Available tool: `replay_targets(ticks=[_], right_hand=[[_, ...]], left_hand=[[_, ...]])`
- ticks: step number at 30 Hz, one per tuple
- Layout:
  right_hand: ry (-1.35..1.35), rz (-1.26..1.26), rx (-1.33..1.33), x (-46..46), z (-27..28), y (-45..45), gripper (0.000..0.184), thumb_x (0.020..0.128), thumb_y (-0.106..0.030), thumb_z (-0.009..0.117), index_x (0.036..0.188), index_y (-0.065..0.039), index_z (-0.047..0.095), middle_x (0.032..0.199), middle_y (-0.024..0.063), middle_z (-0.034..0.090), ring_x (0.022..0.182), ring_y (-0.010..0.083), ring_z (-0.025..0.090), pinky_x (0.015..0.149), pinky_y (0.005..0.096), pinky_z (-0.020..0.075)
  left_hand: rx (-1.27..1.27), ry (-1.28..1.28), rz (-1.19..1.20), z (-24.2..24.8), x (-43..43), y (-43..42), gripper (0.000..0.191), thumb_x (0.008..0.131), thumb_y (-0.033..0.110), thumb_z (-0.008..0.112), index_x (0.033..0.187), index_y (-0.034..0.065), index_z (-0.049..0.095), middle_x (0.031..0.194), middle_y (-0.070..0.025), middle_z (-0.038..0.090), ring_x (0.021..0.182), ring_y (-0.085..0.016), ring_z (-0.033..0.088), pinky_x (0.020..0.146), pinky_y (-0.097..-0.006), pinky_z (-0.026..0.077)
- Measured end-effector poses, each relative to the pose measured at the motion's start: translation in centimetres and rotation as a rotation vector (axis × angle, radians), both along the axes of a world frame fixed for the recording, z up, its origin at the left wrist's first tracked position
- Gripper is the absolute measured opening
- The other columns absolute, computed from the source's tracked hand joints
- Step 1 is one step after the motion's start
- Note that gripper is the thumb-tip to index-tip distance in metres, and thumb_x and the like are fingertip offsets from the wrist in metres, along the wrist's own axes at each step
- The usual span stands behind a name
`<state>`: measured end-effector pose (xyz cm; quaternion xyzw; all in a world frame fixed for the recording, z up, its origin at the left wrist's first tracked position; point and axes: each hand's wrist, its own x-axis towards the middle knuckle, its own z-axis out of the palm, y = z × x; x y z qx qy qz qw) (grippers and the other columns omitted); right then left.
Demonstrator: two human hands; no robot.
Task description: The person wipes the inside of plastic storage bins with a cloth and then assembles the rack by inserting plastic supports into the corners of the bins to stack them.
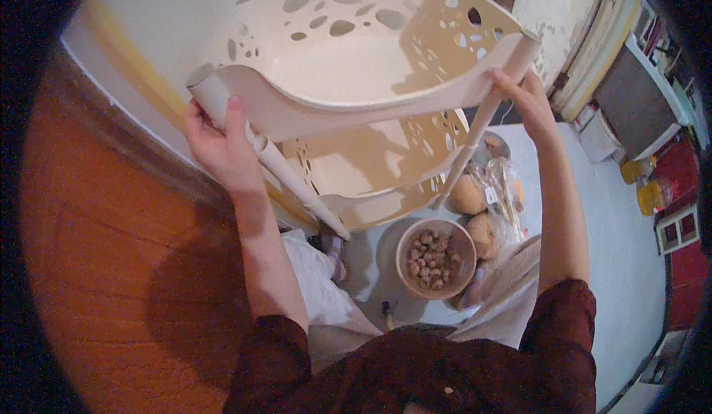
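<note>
A cream plastic tiered rack stands before me. Its upper basket has cut-out holes in the walls and nothing inside. My left hand is wrapped around the near-left corner socket of that basket, thumb on top. At the near-right corner my right hand grips the corner, with the thumb along the front wall. Below hangs a second basket, also bare inside. A left tube post has its top end showing beside the left corner socket, apparently out of line with it. The right post runs down from beneath my right hand.
On the floor by my feet are a round basket of walnut-like pieces, round orange-brown squashes or gourds and a clear plastic bag. A brown wooden door is at left. Bottles of yellow liquid stand at right.
</note>
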<state>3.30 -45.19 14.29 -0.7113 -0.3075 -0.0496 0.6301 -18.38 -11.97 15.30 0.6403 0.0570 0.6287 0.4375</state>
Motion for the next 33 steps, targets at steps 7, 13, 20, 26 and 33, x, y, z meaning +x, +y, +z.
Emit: replay_targets(ticks=[7, 13, 20, 26, 33], right_hand=[[-0.037, -0.045, 0.037, 0.6, -1.3, 1.0, 0.044, 0.081, -0.036, 0.067, 0.101, 0.001, 0.057, 0.090, 0.0064, 0.062, 0.082, 0.0130, 0.058, 0.075, 0.0274, 0.0449], [-0.095, -0.118, 0.127, 1.5, -1.2, 1.4, 0.037, 0.083, -0.033, 0.065, 0.098, -0.001, 0.057, 0.087, 0.0051, 0.062, 0.077, 0.0118, 0.057, 0.070, 0.0263, 0.0451], [-0.107, -0.052, 0.194, 2.7, -0.8, 1.0, 0.036, 0.084, -0.031, 0.064, 0.103, -0.002, 0.054, 0.090, 0.0046, 0.061, 0.078, 0.0125, 0.057, 0.069, 0.0276, 0.0464], [-0.058, 0.040, 0.219, 3.9, -0.6, 1.5, 0.038, 0.088, -0.037, 0.058, 0.106, -0.004, 0.052, 0.089, 0.0012, 0.057, 0.076, 0.0091, 0.052, 0.066, 0.0257, 0.0439], [0.232, 0.206, 0.435, 4.4, -2.1, -0.1, 0.043, 0.092, -0.041, 0.047, 0.119, -0.007, 0.048, 0.106, 0.0007, 0.055, 0.095, 0.0106, 0.047, 0.084, 0.0285, 0.0382]], left_hand=[[-0.003, -0.083, 0.021, 0.7, -0.2, -1.1, 0.036, 0.081, 0.004, 0.065, 0.112, -0.0022, 0.049, 0.102, -0.0095, 0.059, 0.089, -0.018, 0.056, 0.080, -0.0308, 0.045], [-0.004, -0.124, 0.016, 1.0, -0.1, -1.7, 0.039, 0.080, 0.001, 0.065, 0.113, -0.0044, 0.046, 0.105, -0.0123, 0.056, 0.094, -0.020, 0.055, 0.086, -0.0318, 0.044], [0.034, -0.225, 0.016, 1.4, -1.1, -3.4, 0.046, 0.074, -0.003, 0.068, 0.114, -0.0047, 0.047, 0.112, -0.0163, 0.056, 0.099, -0.025, 0.057, 0.086, -0.0366, 0.047], [0.036, -0.068, 0.132, 3.6, -1.4, -6.9, 0.042, 0.082, -0.003, 0.057, 0.118, -0.0108, 0.037, 0.115, -0.0217, 0.050, 0.106, -0.025, 0.051, 0.093, -0.0339, 0.041], [0.032, -0.102, 0.084, 2.2, -0.6, -7.2, 0.043, 0.082, -0.006, 0.055, 0.120, -0.0092, 0.037, 0.117, -0.0201, 0.049, 0.107, -0.025, 0.050, 0.094, -0.0343, 0.040]])
